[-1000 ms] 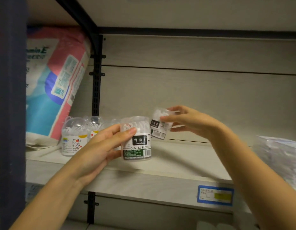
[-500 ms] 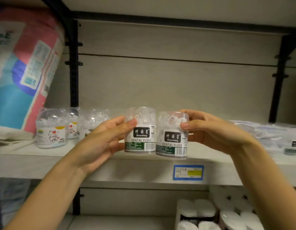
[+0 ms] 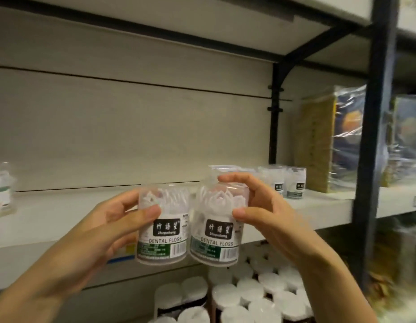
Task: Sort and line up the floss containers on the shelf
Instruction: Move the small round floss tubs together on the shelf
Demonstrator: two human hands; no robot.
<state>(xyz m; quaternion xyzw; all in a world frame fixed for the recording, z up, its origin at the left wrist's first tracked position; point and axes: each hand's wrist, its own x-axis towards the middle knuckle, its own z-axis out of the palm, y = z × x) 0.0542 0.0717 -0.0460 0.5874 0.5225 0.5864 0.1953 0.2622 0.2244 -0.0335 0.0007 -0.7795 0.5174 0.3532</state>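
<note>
Head — left hand [image 3: 102, 234], right hand [image 3: 270, 217] — each round a floss container [image 3: 164, 229]

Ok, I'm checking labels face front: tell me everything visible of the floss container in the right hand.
The floss container is a clear plastic cylinder packed with white floss picks. Its label faces the camera: black patch with white characters, "DENTAL FLOSS", green band, barcode. It hangs tilted, top leaning right, before the shelf edge. The right hand grips its upper part, thumb in front, fingers over the top. Its side seems to touch the other container, in the left hand.
</note>
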